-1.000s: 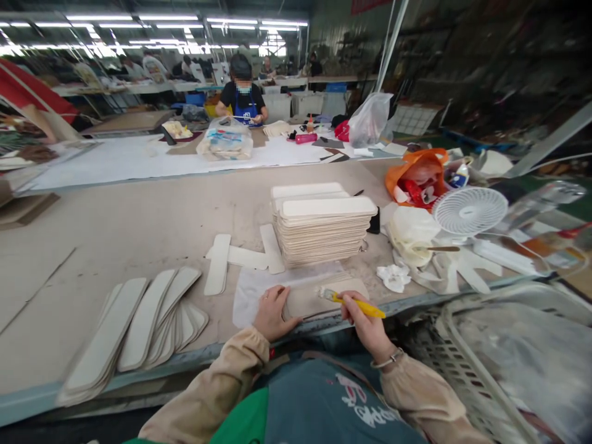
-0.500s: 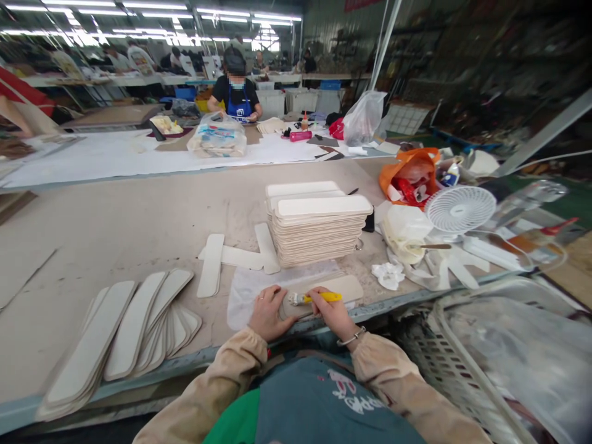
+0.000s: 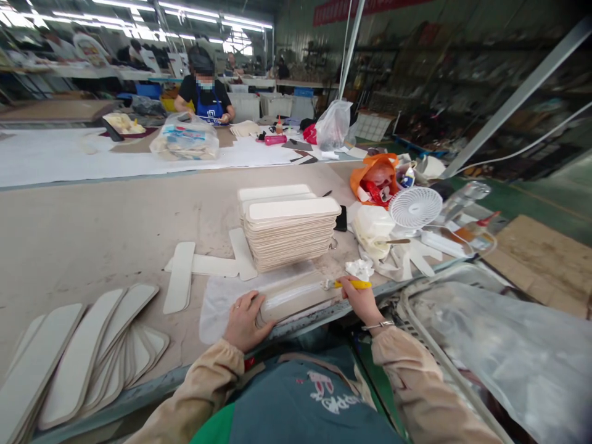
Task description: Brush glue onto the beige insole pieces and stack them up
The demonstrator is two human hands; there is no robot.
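Observation:
My left hand (image 3: 243, 320) lies with fingers spread on the left end of a long beige rounded strip (image 3: 296, 297), pressing it down on a white sheet (image 3: 222, 296) at the table's near edge. My right hand (image 3: 362, 301) is closed round a yellow-handled brush (image 3: 351, 284), whose bristles touch the strip's right end. A wet shiny streak runs along the strip. Just behind it stands a tall stack of the same strips (image 3: 289, 228).
Several strips lie fanned out at the near left (image 3: 87, 351), and a few loose ones lie by the stack (image 3: 203, 265). A white fan (image 3: 415, 208), an orange bag (image 3: 375, 179) and a white tub (image 3: 372, 225) sit to the right. A plastic-lined basket (image 3: 490, 351) stands beside me. A person works at the far table (image 3: 206, 98).
My right hand has drawn the brush along the strip from its left part to its right end, leaving a wet streak. The view has swung to the right.

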